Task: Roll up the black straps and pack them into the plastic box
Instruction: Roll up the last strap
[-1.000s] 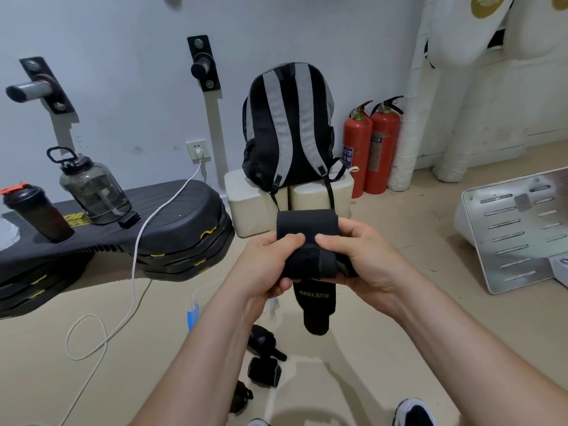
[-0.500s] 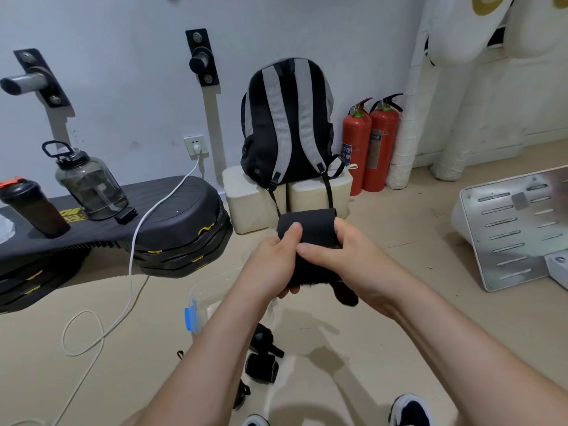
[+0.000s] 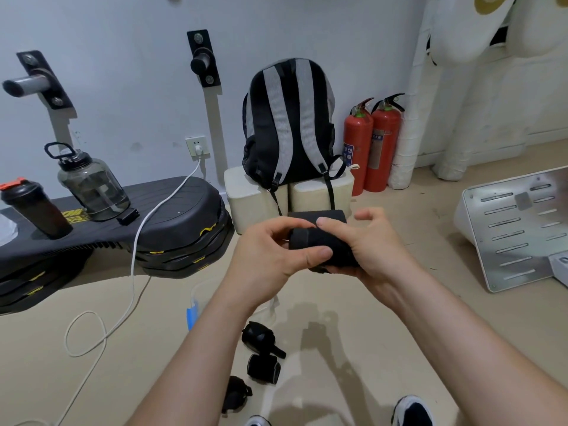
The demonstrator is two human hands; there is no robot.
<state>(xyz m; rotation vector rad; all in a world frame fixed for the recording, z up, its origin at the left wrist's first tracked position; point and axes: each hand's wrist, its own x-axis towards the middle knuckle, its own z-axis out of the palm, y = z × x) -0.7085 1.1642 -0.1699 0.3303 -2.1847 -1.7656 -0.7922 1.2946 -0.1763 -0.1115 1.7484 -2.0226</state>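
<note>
Black strap [image 3: 321,241] is rolled up. Left hand [image 3: 270,256] pinches one end; right hand [image 3: 373,252] curls round the other.

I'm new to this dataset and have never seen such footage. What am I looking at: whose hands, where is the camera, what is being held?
No machine here: a person wears a wide-angle camera on the head, looking forward and down, so you see their own arms. The left hand and right hand both grip a black strap, rolled into a thick bundle, above the floor. Below lie three more black bundles, seemingly rolled straps, near a clear plastic box partly hidden by the left arm. A backpack and two fire extinguishers stand by the wall.
</note>
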